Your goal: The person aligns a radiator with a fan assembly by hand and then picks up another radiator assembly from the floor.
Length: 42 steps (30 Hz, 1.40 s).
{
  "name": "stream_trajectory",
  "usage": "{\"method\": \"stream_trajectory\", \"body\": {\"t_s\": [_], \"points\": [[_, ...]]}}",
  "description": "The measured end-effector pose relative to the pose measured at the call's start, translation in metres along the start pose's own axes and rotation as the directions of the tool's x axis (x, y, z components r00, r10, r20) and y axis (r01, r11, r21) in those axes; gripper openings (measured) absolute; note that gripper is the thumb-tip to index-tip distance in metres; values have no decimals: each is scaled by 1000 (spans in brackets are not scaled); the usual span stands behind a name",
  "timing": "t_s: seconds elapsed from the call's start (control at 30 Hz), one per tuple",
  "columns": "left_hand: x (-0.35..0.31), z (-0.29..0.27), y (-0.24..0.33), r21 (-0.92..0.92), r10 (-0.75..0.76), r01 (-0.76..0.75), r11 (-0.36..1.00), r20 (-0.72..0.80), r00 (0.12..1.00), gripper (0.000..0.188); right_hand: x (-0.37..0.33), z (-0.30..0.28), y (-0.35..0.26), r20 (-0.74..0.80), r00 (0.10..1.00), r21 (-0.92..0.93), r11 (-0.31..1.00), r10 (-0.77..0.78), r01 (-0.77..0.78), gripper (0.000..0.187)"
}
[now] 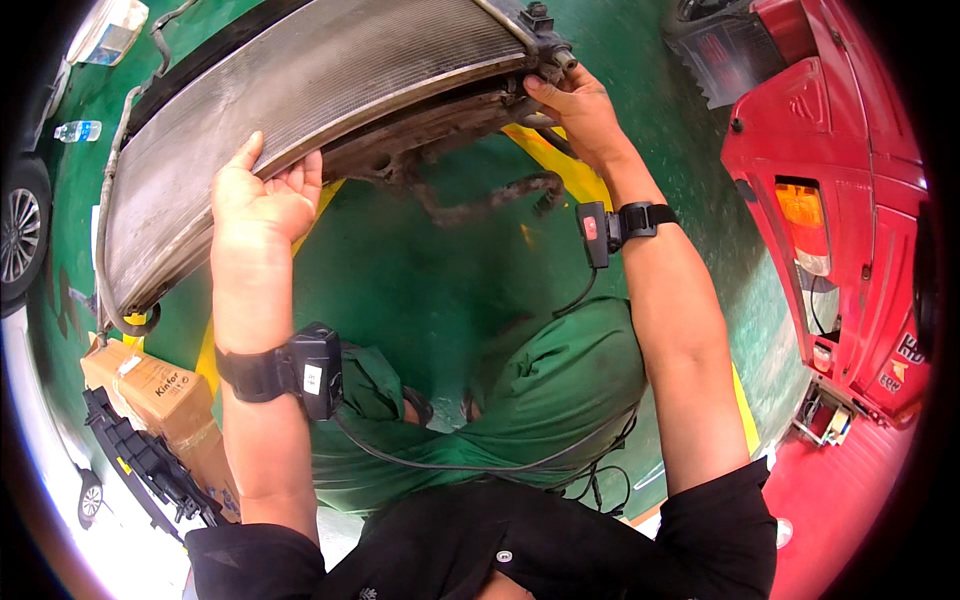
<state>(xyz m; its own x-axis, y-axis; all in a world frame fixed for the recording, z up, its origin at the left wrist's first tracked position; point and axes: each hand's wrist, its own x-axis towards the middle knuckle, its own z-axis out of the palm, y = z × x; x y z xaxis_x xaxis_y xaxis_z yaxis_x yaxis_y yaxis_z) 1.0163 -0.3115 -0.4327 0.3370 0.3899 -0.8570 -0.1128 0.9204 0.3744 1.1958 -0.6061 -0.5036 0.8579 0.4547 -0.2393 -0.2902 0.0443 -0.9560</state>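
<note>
A large car radiator (340,75) with fine grey fins is tilted across the upper left of the view. My left hand (262,197) is closed around its near lower edge, thumb on the finned face and fingers curled underneath. At the radiator's right end, my right hand (580,112) grips the corner beside a dark pipe fitting (565,60). Its fingertips are partly hidden behind that corner. Along the left end runs a bent metal pipe (108,210). Below the near edge are a dirty brown metal part and a curved pipe (480,205).
A red vehicle body part (840,150) with an orange lamp stands at the right. On the left are a cardboard box (150,390), a black plastic part (150,460), a water bottle (78,131), a white bucket (108,30) and a car wheel (22,230). The green floor (420,290) has yellow lines.
</note>
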Motion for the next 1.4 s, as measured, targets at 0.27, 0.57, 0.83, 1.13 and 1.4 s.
{"method": "stream_trajectory", "body": {"t_s": [0.27, 0.57, 0.83, 1.13, 1.4], "points": [[5, -2, 5, 7, -2, 1, 1000, 6, 1000, 31, -9, 4, -12, 2, 999, -197, 980, -34, 34, 34], [7, -2, 13, 11, -82, 81, 997, 59, 995, 34, -2, -6, -7, 45, 996, -251, 965, -73, 82, 25], [4, 0, 11, 12, -52, 51, 999, 46, 998, 35, -3, -3, -7, 47, 995, -289, 952, -92, 101, 25], [4, -1, 5, 13, -10, 10, 1000, 15, 1000, 32, -9, 7, -13, 10, 996, -474, 877, -84, 79, 40], [6, -6, -8, 51, 117, -121, 991, 72, 990, 35, -2, 13, -8, -33, 987, -476, 871, -156, 122, 40]]}}
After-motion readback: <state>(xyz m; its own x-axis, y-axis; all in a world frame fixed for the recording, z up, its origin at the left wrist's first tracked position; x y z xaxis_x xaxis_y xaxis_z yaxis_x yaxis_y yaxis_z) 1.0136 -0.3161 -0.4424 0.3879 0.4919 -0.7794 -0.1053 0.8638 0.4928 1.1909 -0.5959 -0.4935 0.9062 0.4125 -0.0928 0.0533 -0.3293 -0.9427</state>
